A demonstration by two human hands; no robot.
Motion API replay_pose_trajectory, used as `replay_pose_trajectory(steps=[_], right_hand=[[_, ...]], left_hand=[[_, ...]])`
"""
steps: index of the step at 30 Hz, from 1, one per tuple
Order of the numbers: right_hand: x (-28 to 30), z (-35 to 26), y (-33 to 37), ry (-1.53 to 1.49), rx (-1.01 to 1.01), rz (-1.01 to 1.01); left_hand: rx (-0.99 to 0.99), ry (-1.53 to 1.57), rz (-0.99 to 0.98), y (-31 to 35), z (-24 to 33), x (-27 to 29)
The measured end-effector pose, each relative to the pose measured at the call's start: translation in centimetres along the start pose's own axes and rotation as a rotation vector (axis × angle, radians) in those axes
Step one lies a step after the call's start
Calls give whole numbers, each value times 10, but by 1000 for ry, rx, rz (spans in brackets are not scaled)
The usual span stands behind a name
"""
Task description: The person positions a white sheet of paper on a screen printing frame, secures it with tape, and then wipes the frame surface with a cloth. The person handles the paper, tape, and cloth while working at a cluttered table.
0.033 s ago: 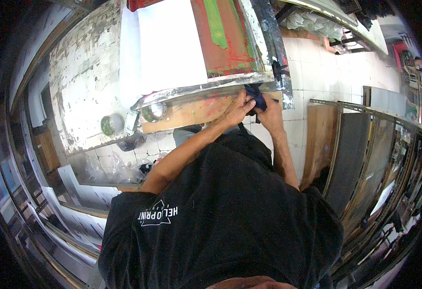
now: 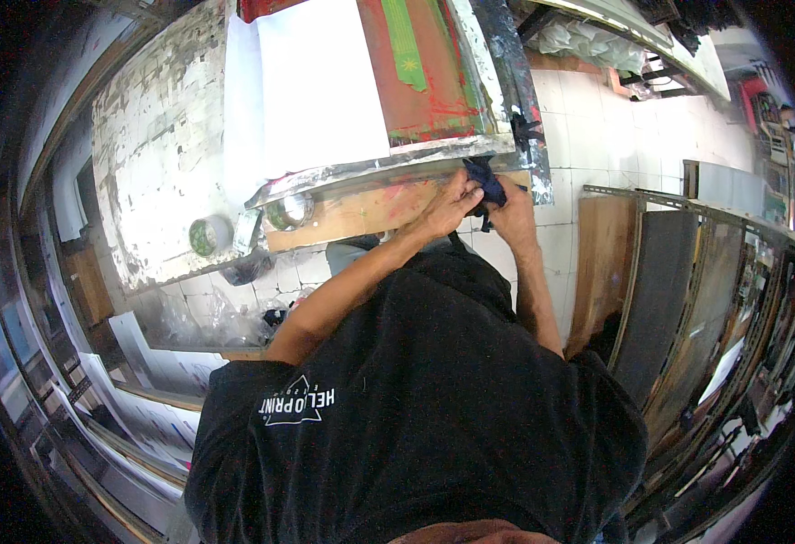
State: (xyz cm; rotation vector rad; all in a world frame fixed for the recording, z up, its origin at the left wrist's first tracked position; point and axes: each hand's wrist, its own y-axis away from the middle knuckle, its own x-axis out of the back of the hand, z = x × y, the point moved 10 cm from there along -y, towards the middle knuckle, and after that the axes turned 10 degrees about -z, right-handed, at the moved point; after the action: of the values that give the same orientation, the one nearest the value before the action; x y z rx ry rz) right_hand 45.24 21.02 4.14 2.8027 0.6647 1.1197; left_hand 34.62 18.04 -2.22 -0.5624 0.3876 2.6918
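A crumpled dark blue cloth (image 2: 485, 184) is bunched between my two hands, by the near right corner of a screen-printing frame (image 2: 416, 152). My left hand (image 2: 449, 205) closes on the cloth from the left, its thumb and fingers pinched together. From the right, my right hand (image 2: 513, 219) grips it too, with its fingertips partly hidden in the folds. The frame's red-brown screen (image 2: 425, 95) bears red and green ink smears and a bright green strip (image 2: 404, 50). White paper (image 2: 320, 82) covers its left part.
The paint-stained table (image 2: 157, 136) stretches left, holding two tape rolls (image 2: 209, 236) near its front edge. A wooden board (image 2: 361, 213) lies under the frame. Metal racks with panels (image 2: 656, 281) stand at the right. Clear plastic bags (image 2: 225, 317) lie on the tiled floor.
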Motion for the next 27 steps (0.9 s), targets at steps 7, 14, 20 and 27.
replay_pose_trajectory(steps=[7,14,20,27], right_hand=[[30,31,8,27,-210,-43],[33,16,19,-374,-158,-241],[66,-5,12,-229,8,239],[31,33,7,267,-99,265]], left_hand=[[204,-865,-66,3,47,-2],[-169,-1047,-198,-2,50,-44],[64,91,-125,-29,-6,-29],[180,-398,-68,-20,8,-17]])
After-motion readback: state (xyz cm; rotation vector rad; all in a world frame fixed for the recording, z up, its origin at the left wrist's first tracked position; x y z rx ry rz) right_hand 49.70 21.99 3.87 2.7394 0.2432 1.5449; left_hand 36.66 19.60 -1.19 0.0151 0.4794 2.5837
